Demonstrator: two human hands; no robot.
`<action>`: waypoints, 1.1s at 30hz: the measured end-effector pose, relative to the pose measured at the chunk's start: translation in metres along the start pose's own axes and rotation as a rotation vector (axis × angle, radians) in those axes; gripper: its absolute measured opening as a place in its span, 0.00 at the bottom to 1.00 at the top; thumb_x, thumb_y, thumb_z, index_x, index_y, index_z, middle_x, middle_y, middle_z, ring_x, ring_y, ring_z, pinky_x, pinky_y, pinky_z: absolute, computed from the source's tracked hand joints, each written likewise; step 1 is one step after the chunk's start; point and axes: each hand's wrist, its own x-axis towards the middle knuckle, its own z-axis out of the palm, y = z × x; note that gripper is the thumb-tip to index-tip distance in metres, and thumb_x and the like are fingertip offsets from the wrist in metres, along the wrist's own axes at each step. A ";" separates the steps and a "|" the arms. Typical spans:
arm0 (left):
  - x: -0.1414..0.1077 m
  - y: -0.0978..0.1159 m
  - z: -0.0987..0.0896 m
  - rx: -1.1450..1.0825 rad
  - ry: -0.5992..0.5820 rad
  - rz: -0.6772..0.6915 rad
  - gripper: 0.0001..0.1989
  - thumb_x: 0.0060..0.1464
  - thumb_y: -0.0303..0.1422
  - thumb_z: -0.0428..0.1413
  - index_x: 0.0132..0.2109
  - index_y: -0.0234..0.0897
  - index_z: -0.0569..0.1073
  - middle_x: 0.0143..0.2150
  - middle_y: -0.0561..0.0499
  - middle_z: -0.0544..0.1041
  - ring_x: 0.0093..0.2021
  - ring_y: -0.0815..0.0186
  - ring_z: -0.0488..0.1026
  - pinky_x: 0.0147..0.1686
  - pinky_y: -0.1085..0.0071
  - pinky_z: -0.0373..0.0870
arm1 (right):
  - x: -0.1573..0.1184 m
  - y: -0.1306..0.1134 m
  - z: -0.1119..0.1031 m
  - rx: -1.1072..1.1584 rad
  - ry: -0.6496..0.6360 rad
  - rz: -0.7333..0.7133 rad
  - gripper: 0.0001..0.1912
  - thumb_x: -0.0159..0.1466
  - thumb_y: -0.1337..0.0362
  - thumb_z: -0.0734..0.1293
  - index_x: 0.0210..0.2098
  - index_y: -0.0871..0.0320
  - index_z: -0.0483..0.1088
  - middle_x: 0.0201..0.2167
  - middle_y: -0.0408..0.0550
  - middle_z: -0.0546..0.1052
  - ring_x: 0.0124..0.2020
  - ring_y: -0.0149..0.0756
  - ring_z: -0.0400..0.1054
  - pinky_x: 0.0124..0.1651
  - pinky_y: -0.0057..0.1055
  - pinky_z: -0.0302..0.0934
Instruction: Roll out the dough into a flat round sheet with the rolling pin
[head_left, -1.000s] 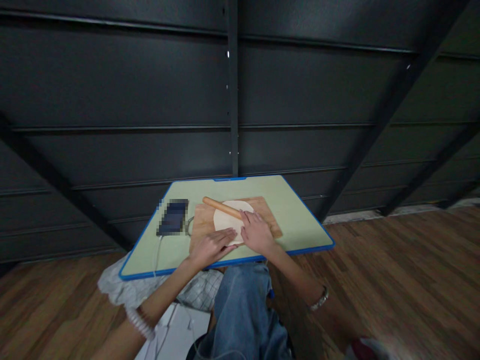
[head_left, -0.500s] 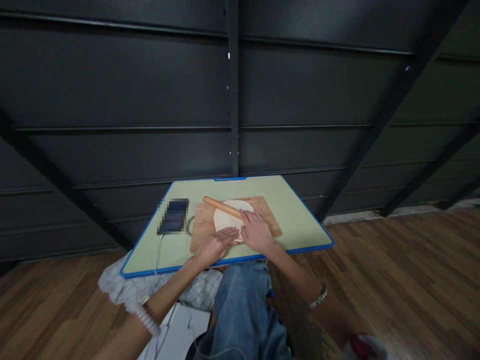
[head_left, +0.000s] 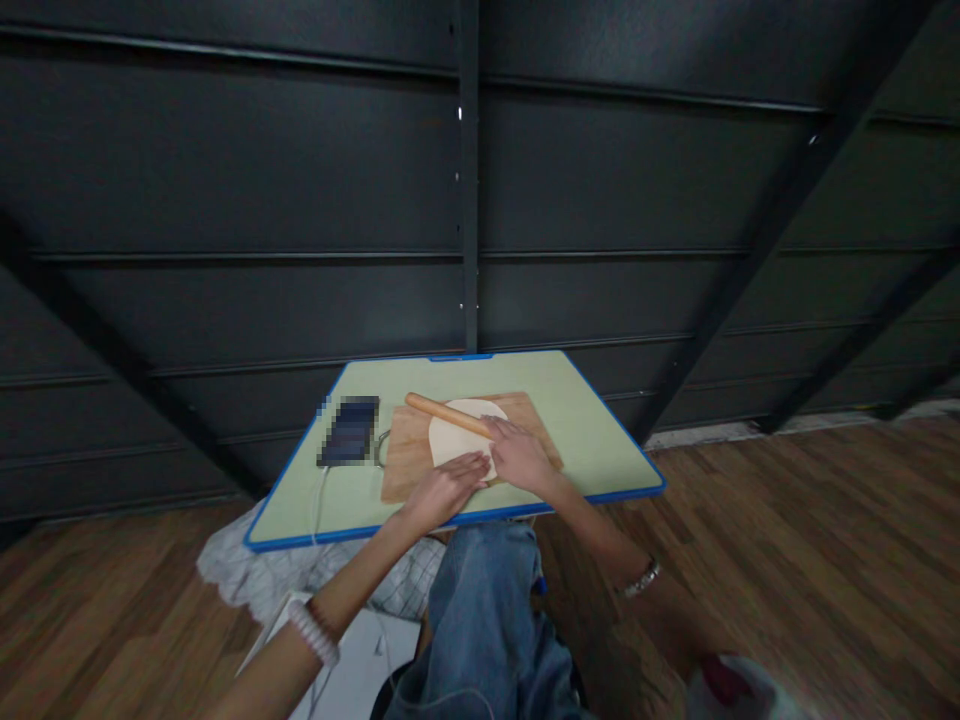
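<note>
A round, flat sheet of pale dough (head_left: pixel 450 440) lies on a wooden board (head_left: pixel 405 455). A rolling pin (head_left: pixel 442 410) rests slantwise across it, its far left end past the dough. My left hand (head_left: pixel 446 488) lies over the near edge of the dough with its fingers stretched out to the right. Beside it, my right hand (head_left: pixel 519 455) lies over the dough's right side, fingers stretched forward and left; they cover the near right end of the rolling pin. The dough under both hands is hidden.
The board lies on a pale green folding table (head_left: pixel 600 450) with a blue edge. To its left is a pixelated dark tablet or phone (head_left: pixel 350 430) with a white cable (head_left: pixel 321 500). My knee (head_left: pixel 487 570) is below the near edge; a dark panelled wall (head_left: pixel 337 170) stands behind.
My left hand has slid slightly right and forward over the dough. My right hand has shifted slightly to the right. The rolling pin stays almost in place.
</note>
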 end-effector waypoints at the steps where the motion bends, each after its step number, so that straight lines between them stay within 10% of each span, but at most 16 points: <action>1: 0.001 0.000 0.001 -0.010 -0.001 -0.011 0.17 0.64 0.34 0.45 0.54 0.32 0.71 0.54 0.43 0.74 0.57 0.63 0.68 0.57 0.63 0.66 | 0.000 0.001 -0.001 0.007 0.000 0.007 0.29 0.62 0.71 0.56 0.63 0.66 0.55 0.61 0.56 0.64 0.62 0.38 0.56 0.63 0.35 0.49; 19: 0.008 -0.001 0.002 -0.158 0.095 -0.132 0.17 0.61 0.36 0.49 0.54 0.36 0.70 0.54 0.44 0.74 0.56 0.63 0.69 0.56 0.62 0.66 | 0.004 0.010 0.003 0.075 0.032 0.047 0.22 0.66 0.68 0.57 0.60 0.56 0.60 0.57 0.50 0.69 0.56 0.36 0.64 0.56 0.32 0.59; 27: 0.016 -0.002 -0.009 -0.067 -0.161 -0.146 0.24 0.65 0.41 0.40 0.64 0.39 0.58 0.66 0.46 0.60 0.67 0.62 0.51 0.64 0.55 0.49 | 0.004 0.033 -0.008 0.195 0.206 0.091 0.24 0.66 0.68 0.54 0.61 0.63 0.58 0.59 0.56 0.66 0.61 0.38 0.57 0.63 0.39 0.50; 33: 0.024 -0.006 -0.021 -0.098 -0.349 -0.230 0.29 0.64 0.47 0.38 0.67 0.42 0.51 0.69 0.48 0.50 0.69 0.61 0.42 0.65 0.55 0.39 | -0.004 0.056 -0.022 0.846 0.414 0.260 0.22 0.63 0.58 0.61 0.53 0.60 0.67 0.51 0.55 0.73 0.53 0.43 0.66 0.57 0.41 0.60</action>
